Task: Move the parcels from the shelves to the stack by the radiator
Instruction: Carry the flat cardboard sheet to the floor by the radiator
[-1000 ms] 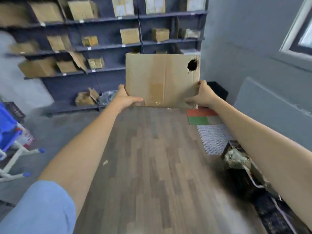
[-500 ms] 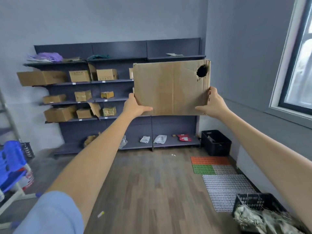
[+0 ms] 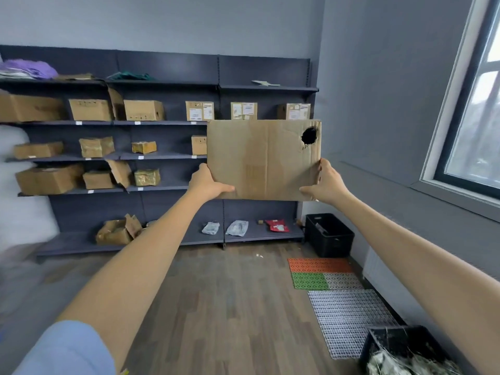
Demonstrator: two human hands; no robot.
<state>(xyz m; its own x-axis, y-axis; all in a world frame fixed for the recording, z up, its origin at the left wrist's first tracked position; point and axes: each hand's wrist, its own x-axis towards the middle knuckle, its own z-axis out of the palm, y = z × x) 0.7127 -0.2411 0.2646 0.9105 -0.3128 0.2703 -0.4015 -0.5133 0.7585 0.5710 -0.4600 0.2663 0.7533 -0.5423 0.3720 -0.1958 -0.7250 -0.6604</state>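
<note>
The shelves (image 3: 151,123) on my left hold many parcels (image 3: 143,110) not yet moved. My left hand (image 3: 208,182) and right hand (image 3: 326,182) grip a flat cardboard parcel (image 3: 259,158) by its lower corners, raised mid-room. The radiator (image 3: 378,269) is low right; I see no stack there.

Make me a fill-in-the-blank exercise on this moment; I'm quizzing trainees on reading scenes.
1. The cardboard sheet is held by ____ hands, the left hand and right hand.
2. The sheet has a dark ____ near its upper right corner.
3. The red packet lies on the ____ shelf.
4. The black crate stands to the ____ of the shelves.

Missing words: two; hole; bottom; right
</note>
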